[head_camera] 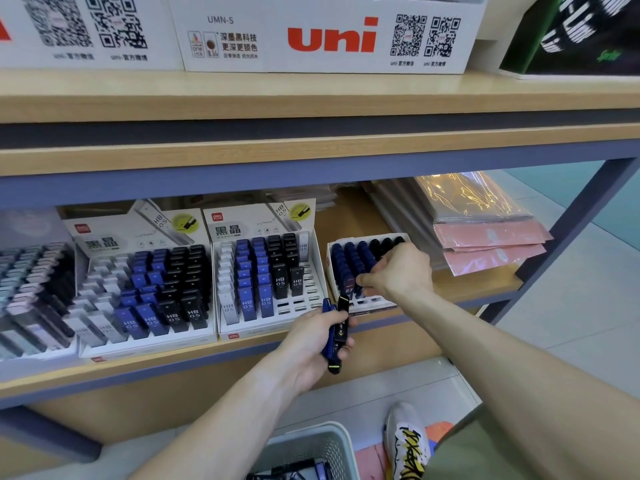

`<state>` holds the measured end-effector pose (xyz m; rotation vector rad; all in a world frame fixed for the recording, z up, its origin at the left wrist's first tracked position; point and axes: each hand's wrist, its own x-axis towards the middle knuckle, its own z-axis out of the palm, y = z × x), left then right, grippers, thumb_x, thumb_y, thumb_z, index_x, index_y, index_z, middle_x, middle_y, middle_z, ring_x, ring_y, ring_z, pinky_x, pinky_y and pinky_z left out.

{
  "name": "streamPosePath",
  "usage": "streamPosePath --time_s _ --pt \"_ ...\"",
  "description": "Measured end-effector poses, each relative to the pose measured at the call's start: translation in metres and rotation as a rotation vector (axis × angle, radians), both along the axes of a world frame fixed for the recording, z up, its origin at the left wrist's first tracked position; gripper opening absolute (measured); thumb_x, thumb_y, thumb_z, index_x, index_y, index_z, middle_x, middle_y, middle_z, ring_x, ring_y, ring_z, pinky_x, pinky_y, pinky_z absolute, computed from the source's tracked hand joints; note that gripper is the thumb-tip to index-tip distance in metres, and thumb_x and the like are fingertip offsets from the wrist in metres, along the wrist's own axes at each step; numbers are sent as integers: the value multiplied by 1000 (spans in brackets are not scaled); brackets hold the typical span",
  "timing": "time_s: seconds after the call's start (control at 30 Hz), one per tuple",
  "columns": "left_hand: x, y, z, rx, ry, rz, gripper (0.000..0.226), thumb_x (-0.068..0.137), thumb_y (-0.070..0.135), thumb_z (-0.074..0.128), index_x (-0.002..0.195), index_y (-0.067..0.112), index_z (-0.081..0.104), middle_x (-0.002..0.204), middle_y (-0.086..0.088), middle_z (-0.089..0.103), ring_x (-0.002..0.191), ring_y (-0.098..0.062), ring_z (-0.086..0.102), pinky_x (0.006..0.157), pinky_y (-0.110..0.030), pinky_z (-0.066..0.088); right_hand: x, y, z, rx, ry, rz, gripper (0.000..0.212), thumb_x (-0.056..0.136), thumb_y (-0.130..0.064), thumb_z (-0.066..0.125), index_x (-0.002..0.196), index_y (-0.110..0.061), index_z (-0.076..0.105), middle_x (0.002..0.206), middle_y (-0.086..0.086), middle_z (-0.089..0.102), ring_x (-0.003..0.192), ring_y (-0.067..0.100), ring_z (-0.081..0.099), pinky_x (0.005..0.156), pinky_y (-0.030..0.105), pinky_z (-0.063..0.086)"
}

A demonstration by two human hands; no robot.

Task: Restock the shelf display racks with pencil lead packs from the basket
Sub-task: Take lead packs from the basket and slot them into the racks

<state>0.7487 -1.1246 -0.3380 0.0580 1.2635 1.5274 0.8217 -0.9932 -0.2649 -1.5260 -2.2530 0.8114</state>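
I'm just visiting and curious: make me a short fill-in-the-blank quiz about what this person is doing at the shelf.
1. The left hand holds a small bunch of blue and ____ lead packs.
2. The right hand reaches into the ____-most display rack on the shelf.
3. The big red brand word on the white box above reads ____.
4. The basket sits on the ____, beside a shoe.

Missing words: black; right; uni; floor

Wooden shelf [478, 278] bearing white display racks [273, 327] left of both hands, one rack [367, 303] under the right hand, pink packets [491, 244] beyond it.
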Motion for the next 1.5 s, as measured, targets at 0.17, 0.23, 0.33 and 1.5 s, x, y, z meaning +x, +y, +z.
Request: streamPosePath --time_s 0.17,0.23,0.33,1.5 --pt "1 0 -4 17 17 12 24 100 5 60 122 -6 61 94 -17 74 53 -19 56 39 -25 36 -1 0 -15 -77 145 -13 23 75 -23 88 73 -11 68 52 -3 69 62 8 73 76 35 63" --pt "1 0 -4 26 19 9 26 100 6 61 123 -6 62 96 -17 74 54 -19 56 39 -25 36 -1 0 -16 -180 250 -41 22 79 -24 86 76 -8 70 56 0 71 61 11 74 77 36 63" --pt "0 -1 -3 25 16 26 26 100 5 61 122 -7 61 95 -18 75 54 -20 56 38 -25 34 2 0 -13 -373 389 -114 19 84 -18 82 80 -3 71 64 9 74 64 18 76 80 36 63" --pt "10 1 17 216 -39 -94 35 101 23 56 120 -3 69 92 -15 69 57 -21 57 38 -23 31 31 3 5 -653 541 124 20 84 1 74 99 -11 75 83 7 75 79 20 66 75 29 53"
